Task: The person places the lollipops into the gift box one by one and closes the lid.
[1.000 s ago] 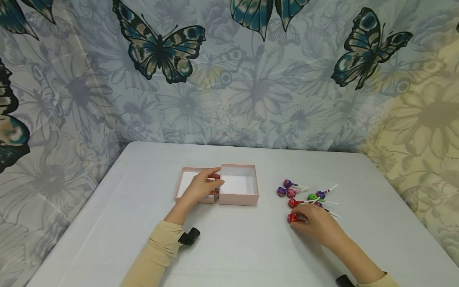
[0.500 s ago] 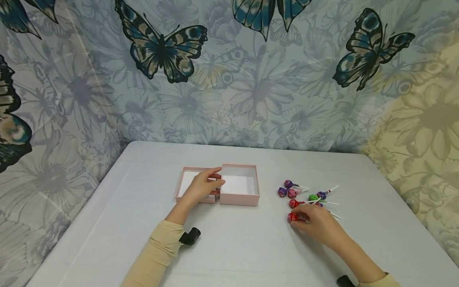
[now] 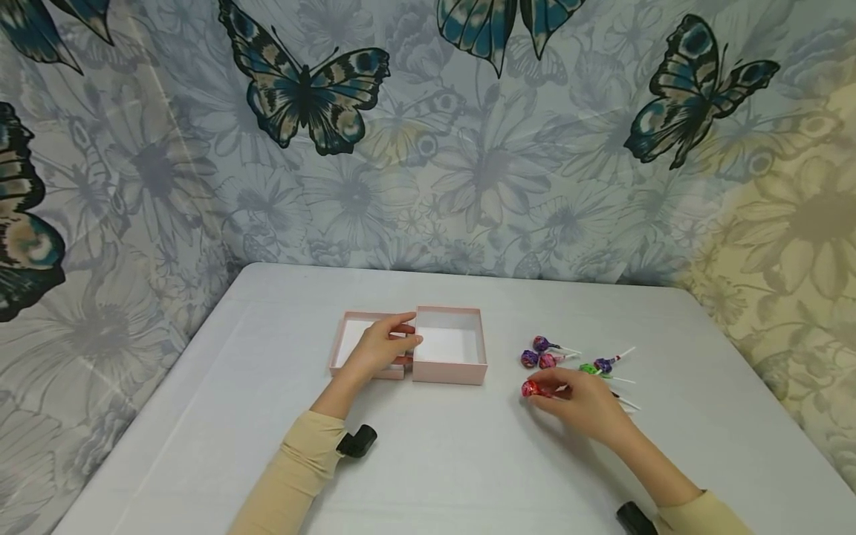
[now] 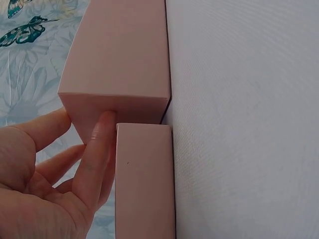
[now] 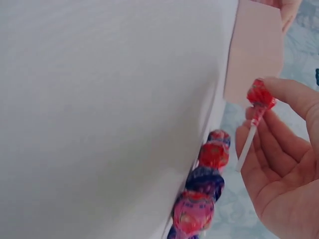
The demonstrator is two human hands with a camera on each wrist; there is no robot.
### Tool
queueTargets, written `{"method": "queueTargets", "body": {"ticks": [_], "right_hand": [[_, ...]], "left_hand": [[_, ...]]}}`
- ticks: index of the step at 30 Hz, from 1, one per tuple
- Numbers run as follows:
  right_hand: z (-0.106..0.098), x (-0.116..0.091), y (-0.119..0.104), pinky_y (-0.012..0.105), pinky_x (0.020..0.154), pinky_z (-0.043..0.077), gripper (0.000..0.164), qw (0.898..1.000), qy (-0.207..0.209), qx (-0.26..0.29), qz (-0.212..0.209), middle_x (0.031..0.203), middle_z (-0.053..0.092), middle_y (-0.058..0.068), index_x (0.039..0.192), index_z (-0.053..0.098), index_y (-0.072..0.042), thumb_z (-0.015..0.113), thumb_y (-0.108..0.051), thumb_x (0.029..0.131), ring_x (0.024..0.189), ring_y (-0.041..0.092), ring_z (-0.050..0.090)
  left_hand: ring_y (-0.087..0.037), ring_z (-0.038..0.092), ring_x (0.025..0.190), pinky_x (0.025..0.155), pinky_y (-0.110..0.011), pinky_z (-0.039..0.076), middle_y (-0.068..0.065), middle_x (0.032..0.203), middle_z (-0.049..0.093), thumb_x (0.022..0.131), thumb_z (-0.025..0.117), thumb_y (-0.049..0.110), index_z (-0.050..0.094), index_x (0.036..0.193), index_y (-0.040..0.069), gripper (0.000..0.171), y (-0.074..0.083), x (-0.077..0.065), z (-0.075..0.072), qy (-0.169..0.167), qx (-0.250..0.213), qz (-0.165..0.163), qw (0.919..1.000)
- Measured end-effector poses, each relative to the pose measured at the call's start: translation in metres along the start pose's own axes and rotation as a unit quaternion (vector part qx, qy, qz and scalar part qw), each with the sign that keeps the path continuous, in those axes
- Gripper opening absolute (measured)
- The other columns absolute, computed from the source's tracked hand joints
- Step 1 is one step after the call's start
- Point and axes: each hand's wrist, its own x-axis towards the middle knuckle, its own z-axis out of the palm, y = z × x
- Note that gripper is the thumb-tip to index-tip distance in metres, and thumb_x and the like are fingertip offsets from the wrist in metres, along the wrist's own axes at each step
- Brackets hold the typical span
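Note:
A deep, lidless pink box (image 3: 450, 373) with a white inside stands at mid-table, right of a shallower pink tray or lid (image 3: 370, 375). My left hand (image 3: 383, 347) reaches across the shallow one and holds the deep box's left wall. In the left wrist view its thumb is at the rim and other fingers rest against the outer side. My right hand (image 3: 583, 401) pinches a red-wrapped lollipop (image 5: 260, 94) between thumb and fingers, its white stick pointing back toward the palm. Several other lollipops (image 3: 548, 360) lie close behind that hand, some of them partly hidden by it.
The lollipops on the white table (image 3: 428, 475) include purple, pink and green (image 3: 588, 368) ones, sticks pointing mostly right. A fabric backdrop (image 3: 481, 178) with flowers and butterflies rises behind the table and along its sides. Black wrist cameras (image 3: 357, 441) sit on both forearms.
My right hand has picked up the red lollipop and moved it a little left and away from me. The left hand stays on the box.

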Motion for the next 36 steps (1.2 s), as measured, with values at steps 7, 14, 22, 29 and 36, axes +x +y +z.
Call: {"method": "queueTargets", "body": {"ticks": [7,14,22,29,36], "right_hand": [[0.004,0.011,-0.005,0.021,0.073,0.056,0.027,0.997,-0.012,0.058,0.047,0.094,0.070,-0.006,0.107,0.074,-0.014,0.081,-0.021,0.082,0.085,0.012,0.064],[0.006,0.021,-0.014,0.023,0.077,0.056,0.036,0.981,-0.026,0.173,0.086,0.102,0.071,0.001,0.113,0.071,-0.012,0.079,-0.031,0.084,0.095,0.017,0.065],[0.009,0.037,-0.033,0.026,0.076,0.057,0.044,0.968,-0.032,0.218,0.117,0.106,0.068,0.005,0.118,0.068,-0.012,0.079,-0.037,0.083,0.096,0.023,0.061],[0.010,0.053,-0.053,0.029,0.083,0.055,0.044,0.965,-0.037,0.238,0.101,0.114,0.067,0.005,0.120,0.067,-0.013,0.077,-0.036,0.085,0.104,0.024,0.061],[0.015,0.073,-0.073,0.035,0.090,0.052,0.041,0.958,-0.040,0.266,0.096,0.111,0.068,0.002,0.120,0.067,-0.014,0.076,-0.034,0.086,0.109,0.020,0.060]], "left_hand": [[-0.024,0.064,0.100,0.071,-0.033,0.061,-0.019,0.128,0.057,0.093,0.068,0.013,0.048,0.144,0.009,0.055,-0.001,0.001,0.000,-0.002,-0.002,0.000,1.0000],[-0.024,0.064,0.100,0.072,-0.034,0.061,-0.020,0.128,0.057,0.093,0.068,0.012,0.048,0.145,0.010,0.056,-0.001,0.001,0.000,-0.005,-0.006,0.000,1.0000],[-0.025,0.064,0.101,0.072,-0.034,0.061,-0.020,0.129,0.057,0.093,0.068,0.013,0.048,0.145,0.010,0.056,-0.004,0.002,-0.001,-0.004,-0.010,0.003,0.9999],[-0.026,0.064,0.101,0.072,-0.035,0.061,-0.019,0.128,0.057,0.093,0.069,0.013,0.049,0.144,0.010,0.055,-0.005,0.002,-0.001,-0.004,-0.013,0.003,0.9999],[-0.025,0.064,0.102,0.072,-0.035,0.061,-0.018,0.127,0.058,0.092,0.069,0.013,0.050,0.144,0.012,0.055,-0.004,0.001,0.000,0.000,-0.012,0.000,0.9999]]}}
